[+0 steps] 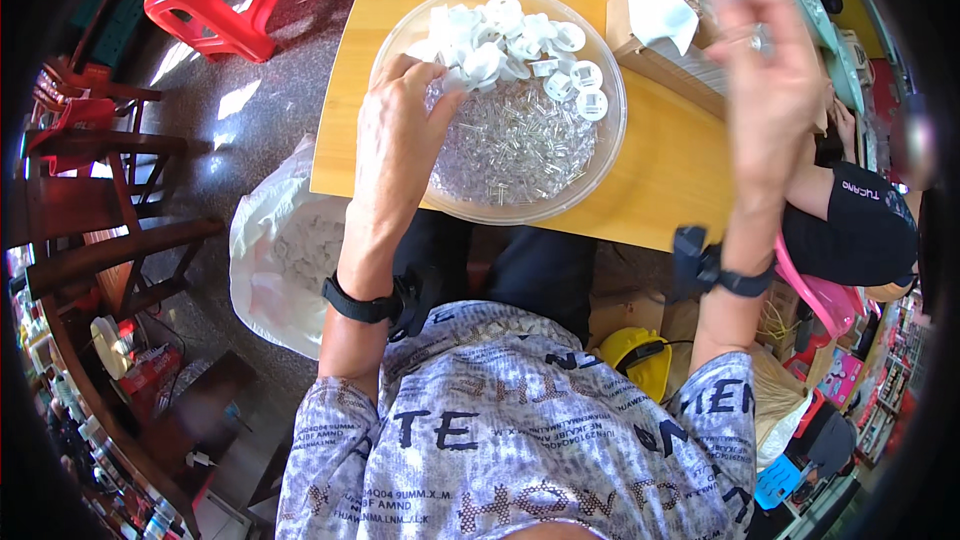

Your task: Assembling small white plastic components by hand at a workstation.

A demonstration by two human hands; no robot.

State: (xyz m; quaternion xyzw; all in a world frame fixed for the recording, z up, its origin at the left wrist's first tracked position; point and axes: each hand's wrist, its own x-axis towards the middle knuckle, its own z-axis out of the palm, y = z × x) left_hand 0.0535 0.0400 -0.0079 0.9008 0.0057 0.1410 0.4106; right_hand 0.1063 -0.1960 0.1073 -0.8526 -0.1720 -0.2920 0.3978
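Observation:
A shallow clear round tub [612, 155] stands on the table. White round plastic pieces [505, 12] are heaped in its far half, and many small clear pieces with shiny metal-like parts [520, 145] fill the near half. Over the tub's left side, my left hand [395, 130] pinches a white round plastic piece between thumb and fingertips at the edge of the heap. My right hand [765, 90] is raised at the right, above the near side of a cardboard box [665, 65]. Motion smears its fingers, so whether they hold anything does not show.
The yellow wooden table [660, 185] has its near edge at my lap. Beside it on the floor sits a white sack [290, 240] of pale pieces. A red stool [215, 0] stands far left. At the right another person's dark-clothed leg [850, 225] is close by.

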